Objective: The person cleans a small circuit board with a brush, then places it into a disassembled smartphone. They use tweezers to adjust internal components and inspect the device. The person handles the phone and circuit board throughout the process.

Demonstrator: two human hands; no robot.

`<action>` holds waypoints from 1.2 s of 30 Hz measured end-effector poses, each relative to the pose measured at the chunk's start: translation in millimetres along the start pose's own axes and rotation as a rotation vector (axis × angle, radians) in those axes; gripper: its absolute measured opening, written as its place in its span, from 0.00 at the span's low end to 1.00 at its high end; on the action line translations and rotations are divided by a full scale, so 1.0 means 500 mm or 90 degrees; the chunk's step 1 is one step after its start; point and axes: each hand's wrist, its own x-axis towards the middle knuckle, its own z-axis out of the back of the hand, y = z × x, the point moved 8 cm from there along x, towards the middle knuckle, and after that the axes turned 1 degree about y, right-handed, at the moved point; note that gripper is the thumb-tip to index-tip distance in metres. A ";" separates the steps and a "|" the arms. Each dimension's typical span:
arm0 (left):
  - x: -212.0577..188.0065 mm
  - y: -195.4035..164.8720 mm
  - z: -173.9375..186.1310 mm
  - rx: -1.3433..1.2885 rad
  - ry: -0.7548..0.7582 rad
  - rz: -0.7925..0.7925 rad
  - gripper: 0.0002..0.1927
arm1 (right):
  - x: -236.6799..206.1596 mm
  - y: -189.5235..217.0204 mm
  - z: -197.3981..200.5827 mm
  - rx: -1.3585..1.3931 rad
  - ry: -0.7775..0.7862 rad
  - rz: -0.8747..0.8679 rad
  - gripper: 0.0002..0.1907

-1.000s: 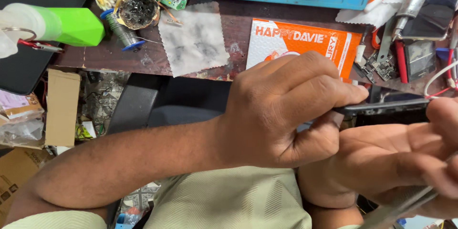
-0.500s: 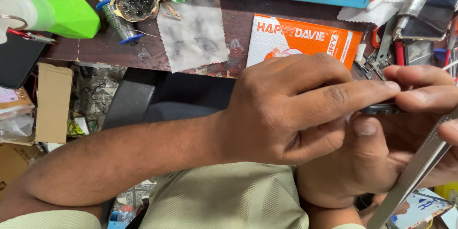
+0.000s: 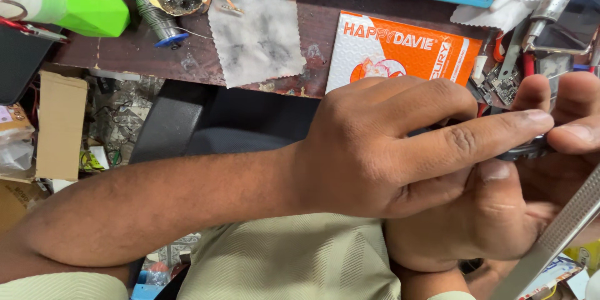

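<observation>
Head view, as the camera looks down over both forearms:
Left hand: the left hand reaches across the body, fingers curled, forefinger stretched flat along the top of a thin dark device; thumb tucked under it, so the grip is closed on its edge.
Right hand: the right hand sits below and behind, palm up, cupping the same device, with its fingertips wrapped over the far edge.
Device: slim, flat, dark and smooth; only a narrow strip of its rim shows between the fingers, held in the air off the tabletop's near edge.
Metal tool: a flat, finely ridged steel strip slants from the lower right; whether the right hand grips it cannot be told.
Tabletop: dark, scuffed wood.
Cloth: a grey square with pinked edges, lying near the tabletop's front edge.
Packet: glossy orange and white carton, beside the cloth.
Solder spool: wire on a blue reel, toward the left.
Green block: bright, smooth plastic, at the far left.
</observation>
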 end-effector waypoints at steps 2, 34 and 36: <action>-0.001 0.000 0.000 0.008 -0.001 -0.001 0.25 | 0.000 -0.002 0.002 0.002 0.010 -0.011 0.16; -0.002 -0.002 -0.009 0.039 0.012 -0.031 0.19 | -0.001 0.015 -0.023 0.003 -0.070 0.122 0.22; -0.001 -0.004 -0.010 0.035 0.005 -0.029 0.19 | -0.004 0.015 -0.025 -0.002 -0.068 0.148 0.23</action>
